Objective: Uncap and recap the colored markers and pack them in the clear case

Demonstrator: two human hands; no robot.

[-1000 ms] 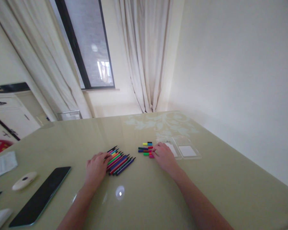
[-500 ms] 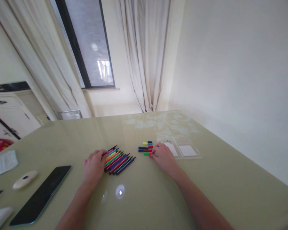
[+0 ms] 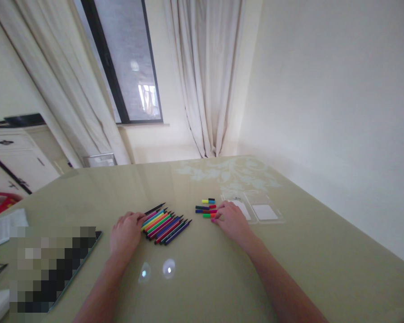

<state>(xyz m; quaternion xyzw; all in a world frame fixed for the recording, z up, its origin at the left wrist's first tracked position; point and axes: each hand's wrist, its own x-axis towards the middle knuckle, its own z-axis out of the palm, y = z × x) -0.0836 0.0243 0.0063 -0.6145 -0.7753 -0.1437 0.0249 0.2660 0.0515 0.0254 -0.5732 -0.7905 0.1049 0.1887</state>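
The left hand (image 3: 126,233) touches felt-tip pens (image 3: 164,225); the right hand (image 3: 234,222) touches pen caps (image 3: 205,208) farther right. Whether their bent fingers grip cannot be told.

Pens (image 3: 164,225) are coloured purple/green/yellow, caps (image 3: 207,211) at their 2 o'clock yellow/red/green, olive tabletop (image 3: 222,278) leaf-patterned.

Left hand (image 3: 125,234) and right hand (image 3: 234,220) bare. Left forearm (image 3: 103,283) and right forearm (image 3: 280,278) likewise bare where visible, tapering toward the wrists (image 3: 251,244).
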